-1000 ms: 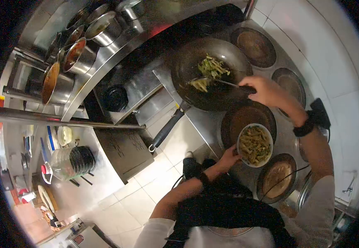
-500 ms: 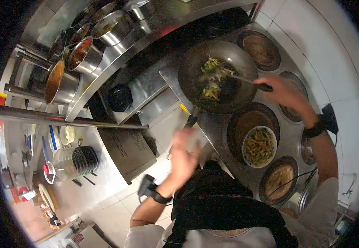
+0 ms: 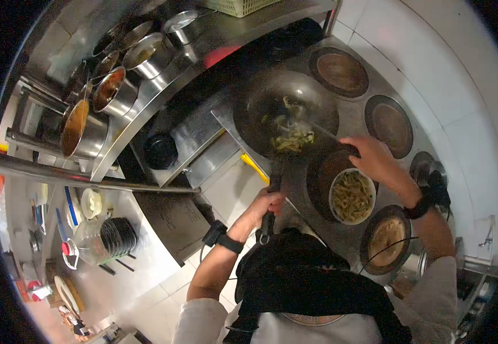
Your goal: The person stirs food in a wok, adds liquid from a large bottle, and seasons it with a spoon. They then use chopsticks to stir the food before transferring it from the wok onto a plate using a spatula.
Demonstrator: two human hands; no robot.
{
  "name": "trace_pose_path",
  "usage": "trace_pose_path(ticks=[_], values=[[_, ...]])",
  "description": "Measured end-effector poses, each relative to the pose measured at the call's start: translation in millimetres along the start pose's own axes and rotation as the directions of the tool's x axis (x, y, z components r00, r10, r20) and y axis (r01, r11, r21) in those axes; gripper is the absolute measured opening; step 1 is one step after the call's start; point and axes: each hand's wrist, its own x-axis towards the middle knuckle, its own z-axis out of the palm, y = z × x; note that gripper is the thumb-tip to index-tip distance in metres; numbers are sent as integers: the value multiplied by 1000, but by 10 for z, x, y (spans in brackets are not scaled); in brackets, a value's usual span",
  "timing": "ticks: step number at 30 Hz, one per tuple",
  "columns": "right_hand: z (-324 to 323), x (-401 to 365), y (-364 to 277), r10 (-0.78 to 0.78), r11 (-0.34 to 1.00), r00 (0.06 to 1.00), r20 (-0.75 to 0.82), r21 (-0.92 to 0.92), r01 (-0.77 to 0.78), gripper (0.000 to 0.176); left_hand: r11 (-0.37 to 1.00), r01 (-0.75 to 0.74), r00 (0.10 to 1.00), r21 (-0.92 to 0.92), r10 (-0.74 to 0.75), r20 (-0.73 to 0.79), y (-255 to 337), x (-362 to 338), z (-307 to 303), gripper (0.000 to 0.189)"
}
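Note:
A dark wok (image 3: 254,109) sits on the stove, with green and pale chopped food (image 3: 292,139) in its lower part. My left hand (image 3: 268,205) is wrapped round the wok's black handle (image 3: 276,175). In my right hand (image 3: 372,157) is a long-handled cooking utensil (image 3: 323,131); its far end reaches into the food, and blur hides its exact shape. Just below the right hand stands a white bowl (image 3: 331,198) filled with cooked strips of food (image 3: 353,198).
Round burner plates (image 3: 339,71) cover the stove beside the white tiled wall (image 3: 412,43). Metal pots (image 3: 117,94) of sauce line the shelf at upper left. On the left counter stand a clear plastic jug (image 3: 91,241) and a stack of black containers (image 3: 118,236).
My left hand, fingers apart beside the handle before, has closed round it. The wok sits lower and further left in view. My right hand has moved down with the utensil.

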Motion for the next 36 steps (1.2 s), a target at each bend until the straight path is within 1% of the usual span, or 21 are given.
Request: trace_pose_path(ticks=[1,2,3,4,5,7,8,9,10,12,16,18,20,23,25,29,31,32,34,35,36], values=[[23,-3,-37,4,1000,1000,-7,7,-4,35,999,-52,999,3,52,4,-76,-103,30,11],[58,25,-103,11,1000,994,-113,-5,-11,36,999,-48,999,13,48,0,-133,-209,49,11],[94,34,-155,15,1000,976,-215,-15,-19,36,989,-67,997,135,70,-23,-181,-316,60,11],[122,10,-187,19,1000,975,-220,-6,-20,36,964,-80,995,254,94,-42,-206,-422,87,11],[149,-15,-212,16,999,971,-240,-25,-23,37,950,-84,991,301,112,-76,-197,-536,162,13],[206,-165,-233,15,999,964,-266,-40,-26,38,934,-108,988,341,138,-64,-220,-662,216,13],[260,-386,-219,-11,1000,945,-326,-18,5,38,918,-138,985,372,167,-48,-218,-714,260,13],[293,-587,-207,-37,999,920,-389,0,40,38,932,-132,983,337,168,-80,-168,-782,398,13],[282,-787,-210,-38,999,918,-395,-2,41,38,930,-137,982,341,172,-76,-170,-805,410,13],[171,-1152,-256,106,988,975,-197,130,-81,38,916,-144,983,373,177,-54,-200,-868,418,14],[-101,-1263,-321,115,968,960,-256,248,-50,40,892,-129,985,433,166,-50,-217,-965,470,14],[-197,-1098,-387,41,990,895,-444,139,23,40,892,-119,988,437,149,-33,-275,-957,439,13],[-58,-1065,-353,79,986,895,-439,168,-4,40,857,-126,989,500,148,-4,-301,-957,462,13],[141,-1308,-384,74,994,919,-388,101,-37,40,820,-143,987,554,163,13,-342,-938,523,16],[94,-1607,-481,110,994,973,-201,44,-103,39,822,-152,984,549,178,7,-322,-935,590,18],[11,-1843,-450,176,982,972,-158,93,-163,41,778,-121,990,616,141,17,-211,-918,591,16],[-59,-1701,-416,42,969,953,-300,246,35,42,779,-86,996,621,90,26,-230,-847,443,19],[-63,-1653,-382,64,966,954,-294,258,15,42,748,-121,992,652,106,63,-208,-837,445,20],[-71,-1557,-302,-5,980,936,-351,186,75,41,723,-90,996,685,85,41,-177,-773,382,20],[-89,-1584,-266,14,980,938,-346,193,56,41,724,-79,997,685,65,46,-158,-754,363,20],[-129,-1650,-220,25,985,960,-280,173,25,41,719,-108,994,687,77,75,-146,-735,346,20]])
